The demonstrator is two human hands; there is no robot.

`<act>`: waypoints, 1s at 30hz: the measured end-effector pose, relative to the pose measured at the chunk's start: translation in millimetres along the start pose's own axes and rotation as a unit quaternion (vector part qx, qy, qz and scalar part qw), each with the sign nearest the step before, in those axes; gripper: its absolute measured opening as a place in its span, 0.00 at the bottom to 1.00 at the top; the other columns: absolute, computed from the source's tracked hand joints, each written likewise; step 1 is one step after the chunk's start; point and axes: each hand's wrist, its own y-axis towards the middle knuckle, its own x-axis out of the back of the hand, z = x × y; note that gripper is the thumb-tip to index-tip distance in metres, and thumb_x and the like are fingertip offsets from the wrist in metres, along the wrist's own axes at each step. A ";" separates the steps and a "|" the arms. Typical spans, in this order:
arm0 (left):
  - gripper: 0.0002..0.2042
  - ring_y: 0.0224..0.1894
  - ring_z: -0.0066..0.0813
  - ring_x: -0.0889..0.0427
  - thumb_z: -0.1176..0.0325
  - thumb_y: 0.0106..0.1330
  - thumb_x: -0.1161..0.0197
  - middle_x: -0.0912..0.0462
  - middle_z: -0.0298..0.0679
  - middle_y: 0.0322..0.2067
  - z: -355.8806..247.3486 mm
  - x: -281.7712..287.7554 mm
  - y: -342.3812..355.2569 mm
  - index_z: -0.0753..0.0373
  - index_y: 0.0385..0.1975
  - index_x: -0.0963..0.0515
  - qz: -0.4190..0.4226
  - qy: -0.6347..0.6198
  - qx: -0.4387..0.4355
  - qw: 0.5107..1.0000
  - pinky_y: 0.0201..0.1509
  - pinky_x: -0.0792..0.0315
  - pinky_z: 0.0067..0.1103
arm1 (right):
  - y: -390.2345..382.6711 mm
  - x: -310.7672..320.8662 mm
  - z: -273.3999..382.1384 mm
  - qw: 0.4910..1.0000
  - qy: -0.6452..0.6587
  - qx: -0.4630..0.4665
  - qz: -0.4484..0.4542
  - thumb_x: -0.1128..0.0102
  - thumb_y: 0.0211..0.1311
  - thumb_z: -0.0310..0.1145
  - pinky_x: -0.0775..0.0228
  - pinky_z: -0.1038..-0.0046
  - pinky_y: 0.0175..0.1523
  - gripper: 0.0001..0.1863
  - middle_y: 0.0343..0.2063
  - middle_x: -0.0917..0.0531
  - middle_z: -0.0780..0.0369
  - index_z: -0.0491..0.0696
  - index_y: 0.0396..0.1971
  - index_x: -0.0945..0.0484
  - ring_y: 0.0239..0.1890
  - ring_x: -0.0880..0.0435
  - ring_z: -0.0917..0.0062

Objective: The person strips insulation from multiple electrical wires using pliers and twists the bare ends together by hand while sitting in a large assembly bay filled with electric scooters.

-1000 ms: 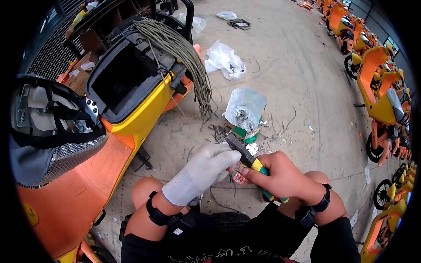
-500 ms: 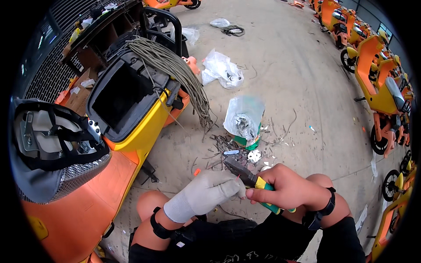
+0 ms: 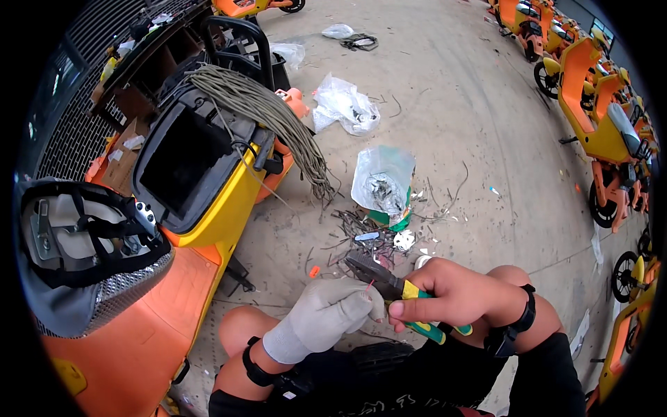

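My left hand (image 3: 323, 316), in a pale grey glove, pinches a thin red wire (image 3: 370, 285) near its fingertips. My bare right hand (image 3: 462, 295) grips pliers (image 3: 372, 271) with yellow-and-green handles; the dark jaws lie across the wire just above my left fingers. Whether the jaws bite on it is too small to tell. Beyond both hands, cut cable scraps (image 3: 351, 226) and an open plastic sack (image 3: 382, 184) with crumpled material inside lie on the concrete floor.
An orange-yellow scooter (image 3: 146, 292) fills the left, bearing a grey bag (image 3: 104, 299) and a bundle of cord (image 3: 257, 104) over its open box (image 3: 229, 208). Scooters (image 3: 590, 118) line the right. A white plastic bag (image 3: 344, 104) and a dark workbench (image 3: 139, 62) are farther back.
My hands have shifted down and slightly right in view. The glove's fingers have come down off the plier head, and the red wire now shows between them and the jaws.
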 end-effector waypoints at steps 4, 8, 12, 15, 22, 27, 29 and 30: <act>0.19 0.19 0.13 0.35 0.58 0.77 0.51 0.29 0.27 0.17 -5.5 0.0 0.2 0.65 0.31 0.20 0.014 -0.021 0.007 1.000 0.24 0.40 0.16 | 1.8 2.7 -1.5 0.998 0.054 -0.003 0.035 0.41 0.70 0.49 0.31 0.81 0.32 0.22 0.23 0.15 0.68 0.44 0.30 0.14 0.25 0.23 0.88; 0.19 0.20 0.13 0.35 0.59 0.77 0.51 0.29 0.28 0.17 -3.4 -0.6 -3.7 0.66 0.31 0.20 0.018 -0.020 -0.004 1.000 0.25 0.40 0.16 | 2.1 -0.3 -0.9 0.993 0.100 0.007 0.064 0.44 0.72 0.49 0.31 0.81 0.34 0.22 0.27 0.14 0.68 0.43 0.33 0.14 0.26 0.24 0.89; 0.17 0.22 0.13 0.34 0.61 0.77 0.51 0.26 0.29 0.20 -7.1 2.4 0.9 0.67 0.34 0.21 0.022 -0.040 -0.008 0.999 0.28 0.38 0.16 | 5.0 2.8 -2.5 0.996 0.069 0.004 0.052 0.45 0.72 0.49 0.32 0.81 0.36 0.22 0.26 0.15 0.69 0.45 0.34 0.14 0.28 0.24 0.89; 0.16 0.24 0.13 0.34 0.62 0.76 0.51 0.26 0.29 0.22 -8.8 -5.0 5.9 0.68 0.36 0.21 -0.058 0.001 0.015 0.998 0.29 0.38 0.16 | 8.2 -0.1 -9.6 0.998 0.052 0.004 0.017 0.44 0.72 0.50 0.33 0.81 0.36 0.22 0.25 0.17 0.70 0.46 0.35 0.14 0.29 0.25 0.88; 0.15 0.21 0.11 0.38 0.64 0.75 0.51 0.31 0.27 0.20 -2.8 4.0 8.6 0.68 0.35 0.21 -0.063 -0.006 0.003 0.998 0.26 0.43 0.14 | 15.3 -0.4 -18.6 1.000 0.000 -0.001 -0.025 0.41 0.69 0.52 0.34 0.78 0.31 0.24 0.20 0.24 0.70 0.45 0.26 0.21 0.25 0.28 0.87; 0.14 0.20 0.11 0.40 0.64 0.76 0.52 0.33 0.26 0.18 -2.4 5.1 10.2 0.67 0.35 0.22 -0.105 -0.015 -0.006 0.994 0.25 0.45 0.15 | 25.9 2.0 -35.3 0.999 0.014 -0.022 -0.036 0.40 0.68 0.53 0.35 0.78 0.28 0.25 0.18 0.26 0.70 0.45 0.23 0.24 0.22 0.28 0.86; 0.15 0.19 0.12 0.42 0.63 0.77 0.52 0.36 0.25 0.17 -0.4 6.7 13.4 0.67 0.36 0.23 -0.130 -0.043 -0.035 0.990 0.24 0.47 0.16 | 30.5 4.9 -40.4 0.998 0.012 -0.042 -0.038 0.40 0.67 0.53 0.34 0.78 0.28 0.25 0.18 0.25 0.70 0.45 0.23 0.23 0.21 0.28 0.85; 0.15 0.18 0.12 0.43 0.63 0.77 0.52 0.37 0.25 0.17 -0.4 7.4 14.8 0.68 0.36 0.23 -0.141 -0.058 -0.049 0.987 0.24 0.47 0.16 | 32.6 7.0 -42.6 0.998 0.000 -0.049 -0.039 0.40 0.67 0.53 0.34 0.78 0.28 0.25 0.18 0.25 0.70 0.45 0.23 0.23 0.21 0.28 0.85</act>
